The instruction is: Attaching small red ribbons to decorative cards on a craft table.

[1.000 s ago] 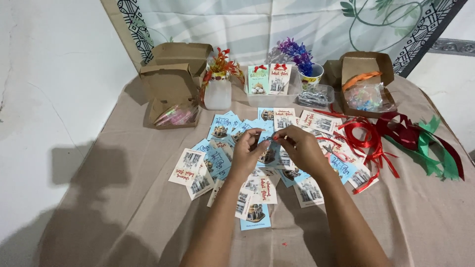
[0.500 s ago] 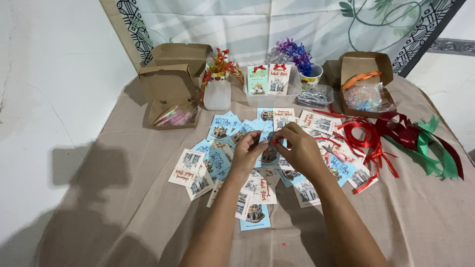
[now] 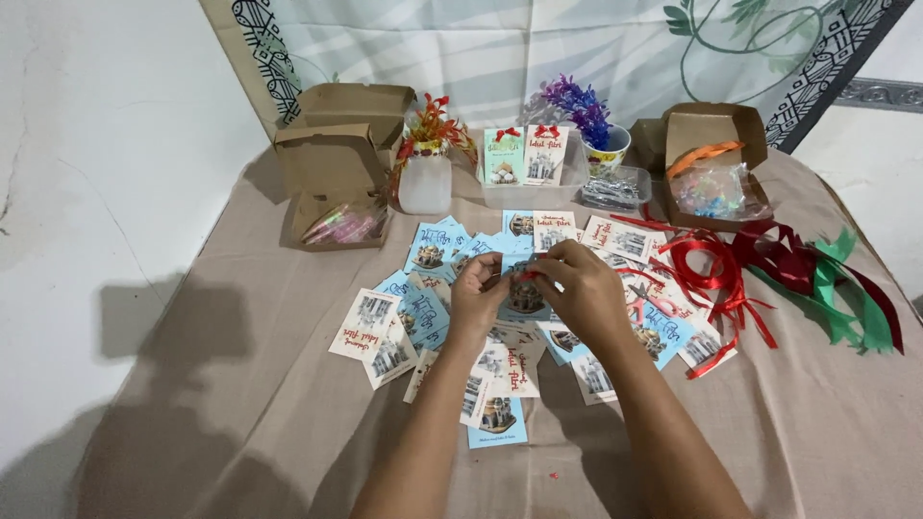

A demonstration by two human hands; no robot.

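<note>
While both hands pinch, card (image 3: 526,293) sits between fingers (image 3: 500,274).

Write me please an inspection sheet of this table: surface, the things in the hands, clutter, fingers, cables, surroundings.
Surface: table under a beige cloth, wrinkled.
Job's things: a light blue card with a small red bow at its top edge, held up between both hands.
Clutter: loose cards spread out; red ribbon; green ribbon; three open cardboard boxes; white vase with red flowers; cup with purple flowers.
Fingers: left hand and right hand pinch the card and bow; fingers meet at the top edge.
Cables: nothing seen.
Surroundings: white wall on the left; patterned cloth behind.
</note>
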